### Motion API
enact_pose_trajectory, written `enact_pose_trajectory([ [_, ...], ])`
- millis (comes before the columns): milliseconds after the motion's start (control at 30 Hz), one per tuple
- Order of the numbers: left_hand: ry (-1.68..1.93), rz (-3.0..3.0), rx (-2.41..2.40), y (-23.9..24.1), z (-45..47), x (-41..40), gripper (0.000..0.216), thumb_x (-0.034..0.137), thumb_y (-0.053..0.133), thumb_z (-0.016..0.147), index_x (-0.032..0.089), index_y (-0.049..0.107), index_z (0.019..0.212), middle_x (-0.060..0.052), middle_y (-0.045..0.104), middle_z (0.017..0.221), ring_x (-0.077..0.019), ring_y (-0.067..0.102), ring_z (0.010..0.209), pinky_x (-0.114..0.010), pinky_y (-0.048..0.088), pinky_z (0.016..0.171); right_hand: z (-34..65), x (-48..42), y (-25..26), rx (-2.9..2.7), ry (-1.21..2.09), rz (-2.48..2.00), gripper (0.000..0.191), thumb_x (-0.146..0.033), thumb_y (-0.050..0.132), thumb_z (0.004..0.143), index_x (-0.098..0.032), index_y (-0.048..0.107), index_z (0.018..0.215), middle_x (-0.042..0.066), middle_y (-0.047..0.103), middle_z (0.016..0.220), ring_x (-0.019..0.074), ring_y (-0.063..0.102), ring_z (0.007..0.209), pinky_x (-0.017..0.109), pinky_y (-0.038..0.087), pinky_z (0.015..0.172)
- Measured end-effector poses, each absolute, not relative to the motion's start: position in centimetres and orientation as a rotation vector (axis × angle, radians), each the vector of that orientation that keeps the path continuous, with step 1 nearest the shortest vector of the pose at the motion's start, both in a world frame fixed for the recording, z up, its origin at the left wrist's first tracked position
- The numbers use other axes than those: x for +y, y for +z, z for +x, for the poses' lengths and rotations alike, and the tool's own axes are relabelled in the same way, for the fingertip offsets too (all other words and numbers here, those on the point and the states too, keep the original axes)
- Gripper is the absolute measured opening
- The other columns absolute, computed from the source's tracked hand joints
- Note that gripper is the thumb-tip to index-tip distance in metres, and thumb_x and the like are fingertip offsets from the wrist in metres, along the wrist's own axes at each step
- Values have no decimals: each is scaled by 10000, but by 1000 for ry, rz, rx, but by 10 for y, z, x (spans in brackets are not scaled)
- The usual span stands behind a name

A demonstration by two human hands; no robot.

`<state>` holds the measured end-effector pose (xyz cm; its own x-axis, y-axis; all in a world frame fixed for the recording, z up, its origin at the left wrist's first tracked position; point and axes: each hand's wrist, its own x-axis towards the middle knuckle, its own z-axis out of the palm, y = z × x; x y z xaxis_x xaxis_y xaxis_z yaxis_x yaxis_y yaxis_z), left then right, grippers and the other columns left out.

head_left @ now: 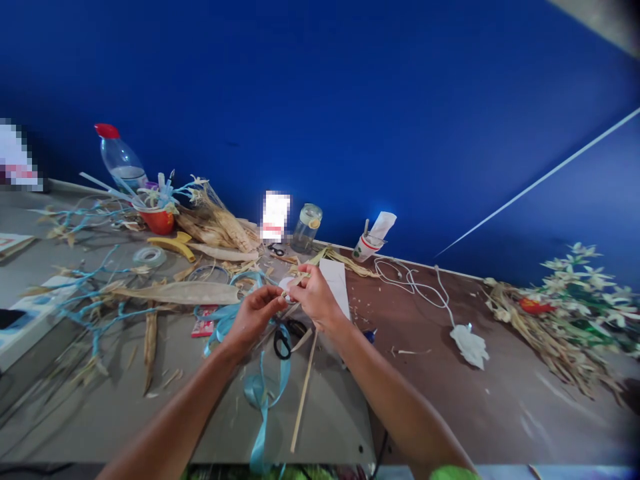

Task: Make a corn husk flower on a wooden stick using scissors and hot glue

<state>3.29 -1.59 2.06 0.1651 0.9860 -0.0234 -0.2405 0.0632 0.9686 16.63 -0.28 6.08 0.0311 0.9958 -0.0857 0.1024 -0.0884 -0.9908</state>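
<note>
My left hand and my right hand meet over the middle of the table, fingertips pinched together on a small pale piece of dried husk. Its exact shape is partly covered by my fingers. Black-handled scissors lie just below my hands. Light-blue ribbon curls beside my left hand and trails down towards the front edge. A thin straw-coloured strip slants below my right wrist. Behind that hand lies a white sheet.
Blue-wrapped stems with husk flowers, a long husk, a tape roll, a red cup and a bottle crowd the left. Further right are a glass jar, white cable, crumpled tissue and a flower bunch.
</note>
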Motion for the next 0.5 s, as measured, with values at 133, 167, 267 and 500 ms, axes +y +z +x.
enact_pose_trajectory([
  [133, 1158, 1066, 880, 18, 31, -16, 213, 383, 652, 735, 171, 659, 717, -7, 633, 637, -128, 553, 631, -258, 428, 668, 167, -2, 60, -1236, 1205, -1368, 438, -209, 589, 608, -217, 385, 995, -101, 564, 591, 117, 528, 497, 270, 427, 558],
  [167, 1152, 1055, 854, 17, 31, -15, 221, 384, 633, 754, 171, 655, 697, -11, 630, 637, -129, 553, 635, -259, 427, 670, 168, -2, 60, -1239, 1209, -1369, 429, -204, 583, 611, -216, 387, 993, -100, 565, 595, 115, 527, 499, 270, 429, 561],
  [267, 1102, 974, 777, 16, 29, -14, 247, 396, 622, 764, 171, 637, 663, -19, 610, 624, -131, 542, 617, -265, 427, 644, 168, -2, 62, -1256, 1233, -1363, 414, -201, 579, 614, -211, 392, 983, -92, 571, 617, 112, 534, 522, 269, 437, 579],
  [500, 982, 911, 677, 13, 25, -11, 249, 396, 695, 703, 166, 620, 641, -3, 575, 586, -115, 516, 587, -258, 411, 637, 168, -6, 69, -1326, 1294, -1336, 407, -184, 572, 614, -208, 393, 978, -84, 571, 634, 113, 540, 535, 257, 432, 570],
])
